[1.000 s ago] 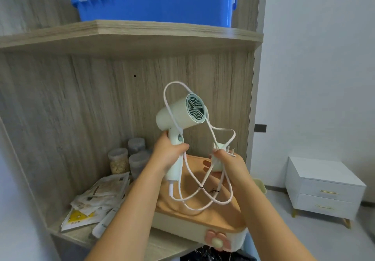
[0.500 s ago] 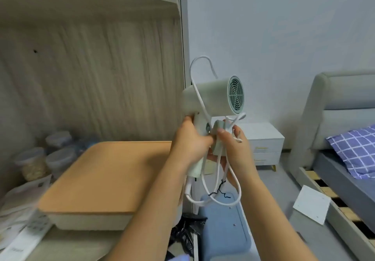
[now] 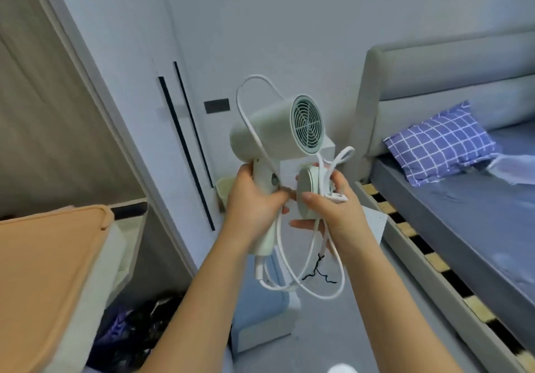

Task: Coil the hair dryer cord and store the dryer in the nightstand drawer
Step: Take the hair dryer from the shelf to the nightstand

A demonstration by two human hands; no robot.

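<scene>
A pale green hair dryer (image 3: pixel 275 135) is held up in front of me, its round rear grille facing right. My left hand (image 3: pixel 254 201) is wrapped around its handle. My right hand (image 3: pixel 333 213) pinches a round green disc-shaped part (image 3: pixel 307 193) together with gathered loops of the white cord (image 3: pixel 312 290) and the white plug (image 3: pixel 337 198). One cord loop arches over the dryer body; the rest hang below my hands. A black twist tie (image 3: pixel 317 271) dangles on the cord. Only a white sliver of the nightstand (image 3: pixel 328 149) shows behind the dryer.
A grey bed (image 3: pixel 434 77) with a blue checked pillow (image 3: pixel 440 143) and exposed wooden slats (image 3: pixel 405 227) fills the right. A tan-lidded box (image 3: pixel 43 256) sits at the left, a black bag (image 3: pixel 139 329) below it. A pale blue box (image 3: pixel 260 323) stands on the floor.
The view has swung right, from the wooden shelf toward the bed. Both hands have kept the dryer and the gathered cord, now closer together.
</scene>
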